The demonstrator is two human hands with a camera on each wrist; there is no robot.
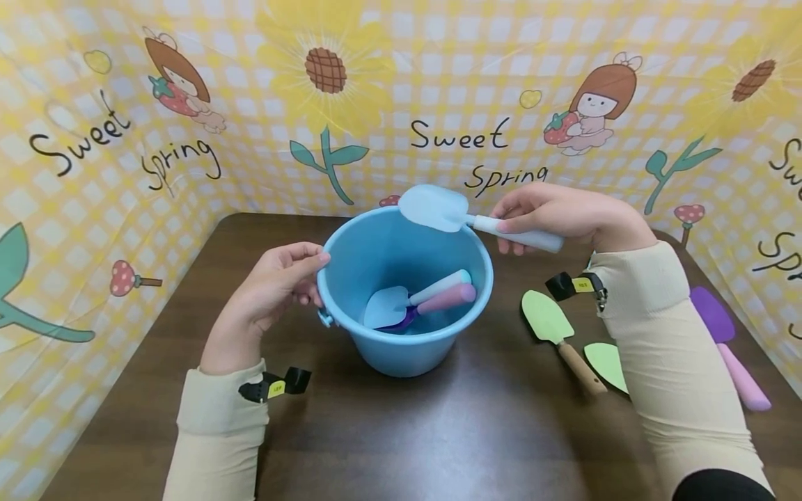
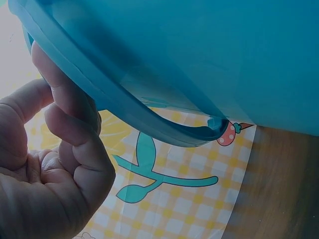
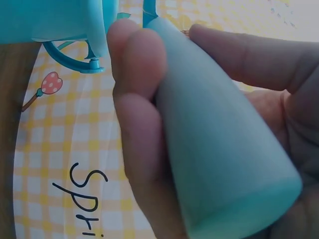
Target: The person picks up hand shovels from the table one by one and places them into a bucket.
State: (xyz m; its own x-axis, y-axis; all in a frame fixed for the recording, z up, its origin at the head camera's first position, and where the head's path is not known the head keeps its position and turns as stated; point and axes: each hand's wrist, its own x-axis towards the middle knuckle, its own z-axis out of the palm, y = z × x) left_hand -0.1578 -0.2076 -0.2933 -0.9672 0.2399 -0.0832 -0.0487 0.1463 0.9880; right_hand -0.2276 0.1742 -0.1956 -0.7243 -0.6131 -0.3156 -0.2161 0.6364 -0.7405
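A blue bucket [image 1: 401, 355] stands on the table. My left hand [image 1: 276, 285] pinches its rim on the left side; in the left wrist view the fingers [image 2: 75, 114] are at the rim beside the bucket's handle [image 2: 149, 122]. My right hand [image 1: 551, 216] grips a light blue trowel [image 1: 435, 207] by its pale handle [image 3: 224, 144]. The trowel's blade is over the far right rim of the bucket; whether it touches cannot be told. Inside the bucket lie another light blue trowel [image 1: 386, 307] and a trowel with a pink handle [image 1: 447, 299] and purple blade.
Right of the bucket, a green trowel [image 1: 546, 316] with a wooden handle lies on the dark wooden table [image 1: 401, 431]. A second green blade [image 1: 606, 363] is partly under the right sleeve. A purple trowel [image 1: 714, 314] with a pink handle lies farther right. Patterned cloth [image 1: 438, 69] hangs behind.
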